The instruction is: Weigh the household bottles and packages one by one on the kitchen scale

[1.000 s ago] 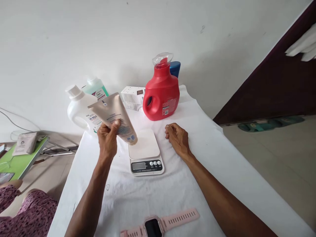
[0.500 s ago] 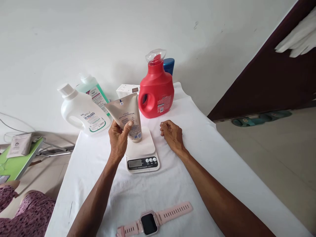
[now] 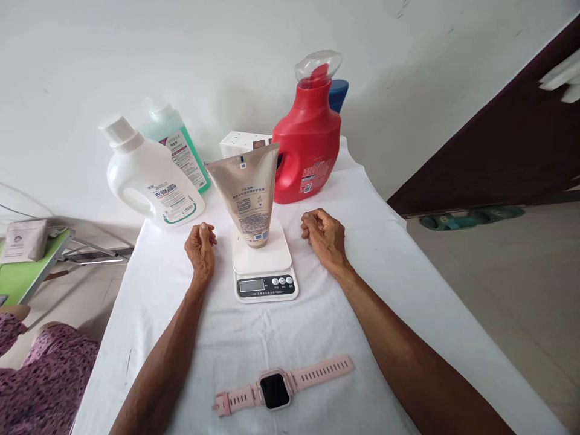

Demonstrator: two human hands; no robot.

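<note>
The table in front of me wears a white cloth, and along its far edge stand the red detergent jug, the white jug, the green bottle behind it and a small white box. A moment ago my left hand was gripping the beige tube and lowering it cap-down toward the scale; now the tube stands by itself, upright on its cap on the white platform, and I have let go. That hand rests on the cloth just left of the scale, fingers curled loosely and holding nothing. My right hand lies where it lay before, just right of the scale, in a loose empty fist. The pink watch lies flat near me, well apart from both hands
</note>
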